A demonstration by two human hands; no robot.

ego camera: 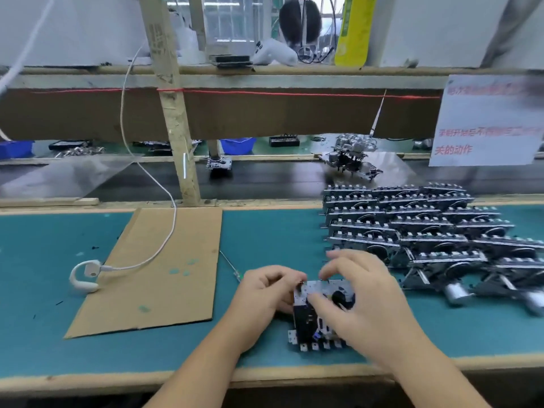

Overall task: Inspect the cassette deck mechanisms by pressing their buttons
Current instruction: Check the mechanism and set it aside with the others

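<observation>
Cassette deck mechanism (316, 316) at 6 o'clock on green mat (259, 231). Left hand (266, 293) grips its left edge; right hand (363, 293) grips its top. Stacked mechanisms (426, 228) at 2 o'clock.

Two bare hands meet over one cassette deck mechanism (312, 319) on a teal-topped desk (265, 237). The left hand (265, 293) is curled against the mechanism's left edge. The right hand (362, 298) lies across its top, fingers bent onto it; its row of buttons (318, 346) points toward the person. Just beyond and to the right of the right hand, many more mechanisms (426, 228) lie in overlapping rows. Left of the left hand lies a sheet of cardboard (153, 275), with a white earpiece (85, 275) and cable at its edge.
</observation>
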